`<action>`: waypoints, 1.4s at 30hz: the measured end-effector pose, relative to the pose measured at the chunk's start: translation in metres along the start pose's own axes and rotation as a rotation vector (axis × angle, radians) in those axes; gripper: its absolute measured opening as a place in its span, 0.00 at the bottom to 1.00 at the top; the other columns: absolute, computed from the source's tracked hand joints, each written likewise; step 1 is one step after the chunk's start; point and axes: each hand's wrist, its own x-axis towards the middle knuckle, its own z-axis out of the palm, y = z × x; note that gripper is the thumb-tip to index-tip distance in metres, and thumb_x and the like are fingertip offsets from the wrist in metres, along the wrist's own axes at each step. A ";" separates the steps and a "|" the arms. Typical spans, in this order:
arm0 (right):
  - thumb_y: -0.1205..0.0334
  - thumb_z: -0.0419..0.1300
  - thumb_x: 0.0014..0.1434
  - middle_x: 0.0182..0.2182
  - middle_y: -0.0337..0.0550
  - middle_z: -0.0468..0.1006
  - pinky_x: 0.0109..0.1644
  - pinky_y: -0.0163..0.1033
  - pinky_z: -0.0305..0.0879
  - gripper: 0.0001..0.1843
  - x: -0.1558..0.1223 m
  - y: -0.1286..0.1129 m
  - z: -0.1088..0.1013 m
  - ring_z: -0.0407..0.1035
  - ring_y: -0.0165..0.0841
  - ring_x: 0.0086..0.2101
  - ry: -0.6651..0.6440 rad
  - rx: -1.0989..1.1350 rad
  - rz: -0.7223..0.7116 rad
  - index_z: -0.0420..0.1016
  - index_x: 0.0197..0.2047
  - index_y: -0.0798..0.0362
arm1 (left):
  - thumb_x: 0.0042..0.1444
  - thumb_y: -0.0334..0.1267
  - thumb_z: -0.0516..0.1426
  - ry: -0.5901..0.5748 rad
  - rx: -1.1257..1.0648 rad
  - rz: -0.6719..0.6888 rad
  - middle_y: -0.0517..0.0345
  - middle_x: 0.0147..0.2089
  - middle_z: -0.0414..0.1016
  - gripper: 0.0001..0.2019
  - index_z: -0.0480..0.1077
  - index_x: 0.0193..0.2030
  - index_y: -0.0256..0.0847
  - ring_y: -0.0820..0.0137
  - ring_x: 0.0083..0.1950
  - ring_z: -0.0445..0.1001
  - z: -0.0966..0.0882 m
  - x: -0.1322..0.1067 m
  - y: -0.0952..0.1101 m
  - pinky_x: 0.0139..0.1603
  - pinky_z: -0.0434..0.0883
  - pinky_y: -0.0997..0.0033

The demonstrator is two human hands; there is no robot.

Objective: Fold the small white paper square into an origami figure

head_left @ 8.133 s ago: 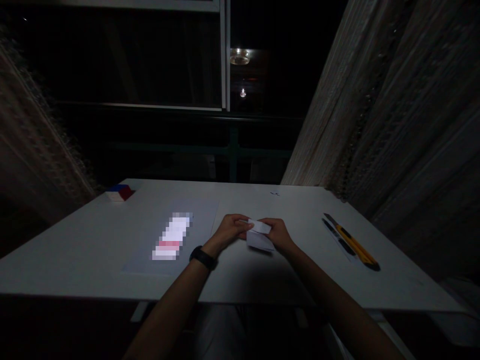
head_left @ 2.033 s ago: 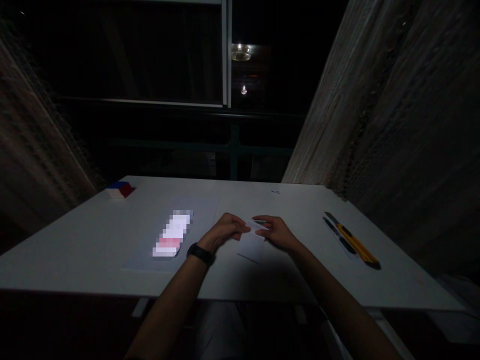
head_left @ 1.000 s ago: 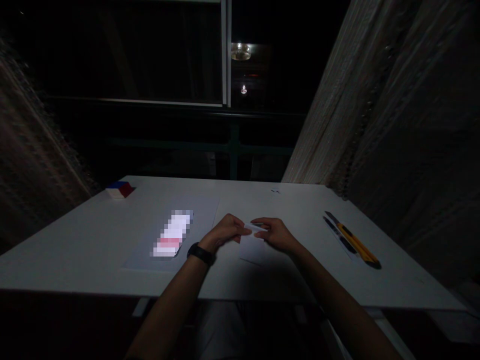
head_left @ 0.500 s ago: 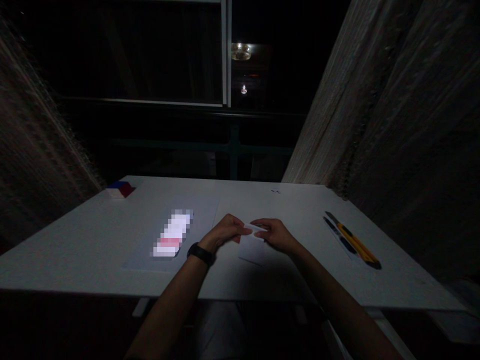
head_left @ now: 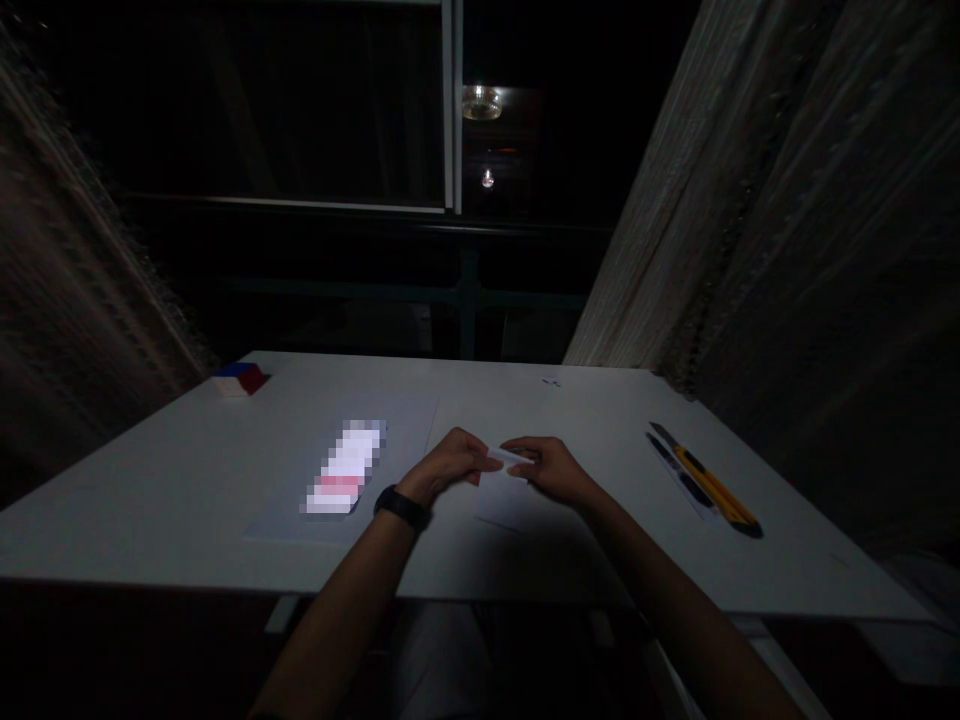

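Left of the yellow utility knife (head_left: 718,490), I see the left hand (head_left: 454,457) and right hand (head_left: 553,468) pinching folded white paper (head_left: 501,500) by its far end; a lit phone (head_left: 349,466) lies farther left.

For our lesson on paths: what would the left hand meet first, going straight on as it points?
Probably the right hand, across the white paper the left hand holds; depth is unclear.

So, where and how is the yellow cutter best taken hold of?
Probably by the middle of its yellow handle, coming from the right. The cutter lies flat, its grey end points away, and a dark pen-like thing lies close on its left.
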 end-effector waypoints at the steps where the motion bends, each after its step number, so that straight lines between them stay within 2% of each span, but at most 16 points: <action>1: 0.67 0.61 0.42 0.36 0.46 0.76 0.38 0.40 0.65 0.19 0.000 0.000 0.000 0.69 0.34 0.33 0.000 0.003 -0.002 0.73 0.42 0.55 | 0.32 0.40 0.64 0.002 0.006 -0.001 0.62 0.15 0.63 0.13 0.68 0.17 0.32 0.79 0.18 0.60 0.000 0.000 0.001 0.19 0.57 0.78; 6: 0.65 0.61 0.42 0.37 0.46 0.76 0.38 0.40 0.65 0.19 0.000 -0.003 -0.002 0.69 0.35 0.35 -0.015 -0.004 -0.009 0.73 0.41 0.55 | 0.31 0.40 0.65 -0.011 0.011 -0.007 0.63 0.14 0.63 0.13 0.68 0.17 0.32 0.79 0.17 0.60 0.001 -0.002 0.004 0.18 0.55 0.78; 11: 0.63 0.62 0.42 0.35 0.48 0.75 0.29 0.36 0.64 0.22 -0.001 -0.004 -0.004 0.69 0.34 0.31 -0.047 0.026 0.039 0.72 0.43 0.58 | 0.32 0.41 0.64 -0.033 0.001 0.001 0.63 0.14 0.62 0.14 0.66 0.16 0.33 0.79 0.17 0.59 0.000 -0.003 0.004 0.18 0.55 0.78; 15: 0.63 0.62 0.41 0.37 0.47 0.75 0.28 0.34 0.64 0.21 0.000 -0.003 -0.004 0.68 0.33 0.31 -0.019 0.017 0.028 0.73 0.42 0.57 | 0.34 0.41 0.64 -0.047 -0.018 0.020 0.64 0.13 0.62 0.14 0.66 0.16 0.33 0.80 0.16 0.58 0.001 -0.002 0.002 0.18 0.54 0.78; 17: 0.63 0.62 0.41 0.34 0.46 0.76 0.28 0.34 0.63 0.20 0.001 -0.003 -0.004 0.68 0.32 0.29 0.012 -0.008 0.027 0.73 0.41 0.57 | 0.35 0.40 0.63 -0.016 -0.018 0.015 0.64 0.13 0.61 0.13 0.66 0.17 0.32 0.81 0.16 0.57 0.002 -0.001 0.003 0.17 0.53 0.78; 21: 0.62 0.62 0.42 0.23 0.41 0.74 0.24 0.33 0.60 0.21 0.001 -0.004 -0.005 0.64 0.28 0.22 0.054 -0.041 0.031 0.73 0.42 0.58 | 0.35 0.39 0.64 0.117 -0.008 -0.011 0.64 0.13 0.62 0.12 0.68 0.20 0.32 0.80 0.15 0.58 0.003 0.001 0.004 0.17 0.54 0.78; 24: 0.61 0.62 0.42 0.24 0.41 0.74 0.24 0.33 0.60 0.22 0.001 -0.004 -0.005 0.65 0.29 0.22 0.041 -0.029 0.022 0.72 0.42 0.58 | 0.34 0.38 0.64 0.129 -0.013 -0.009 0.63 0.12 0.62 0.12 0.68 0.20 0.31 0.80 0.15 0.58 0.004 0.001 0.004 0.17 0.54 0.78; 27: 0.57 0.62 0.43 0.29 0.44 0.76 0.29 0.35 0.63 0.20 0.001 -0.002 -0.002 0.68 0.31 0.27 0.024 0.003 -0.013 0.73 0.40 0.58 | 0.32 0.37 0.65 0.110 -0.024 0.000 0.63 0.13 0.62 0.11 0.69 0.20 0.31 0.80 0.16 0.59 0.005 0.002 0.002 0.17 0.55 0.78; 29: 0.55 0.61 0.44 0.28 0.45 0.76 0.31 0.36 0.63 0.19 0.002 -0.001 0.002 0.68 0.32 0.28 0.050 0.031 -0.003 0.74 0.37 0.58 | 0.32 0.37 0.65 0.092 -0.022 0.007 0.62 0.14 0.63 0.12 0.69 0.21 0.31 0.79 0.16 0.60 0.006 0.002 0.001 0.18 0.56 0.78; 34: 0.54 0.65 0.38 0.22 0.44 0.75 0.29 0.35 0.63 0.17 0.007 0.001 0.010 0.68 0.32 0.24 0.147 0.076 0.069 0.74 0.27 0.59 | 0.34 0.40 0.64 0.034 0.030 0.006 0.62 0.13 0.63 0.13 0.70 0.20 0.31 0.80 0.16 0.59 0.009 0.000 0.002 0.18 0.55 0.78; 42: 0.54 0.67 0.34 0.19 0.41 0.73 0.27 0.35 0.61 0.17 0.009 0.001 0.011 0.66 0.29 0.21 0.148 0.185 0.112 0.73 0.24 0.58 | 0.33 0.40 0.64 0.022 0.024 0.008 0.62 0.13 0.62 0.12 0.69 0.18 0.31 0.80 0.16 0.59 0.009 -0.001 0.003 0.18 0.55 0.78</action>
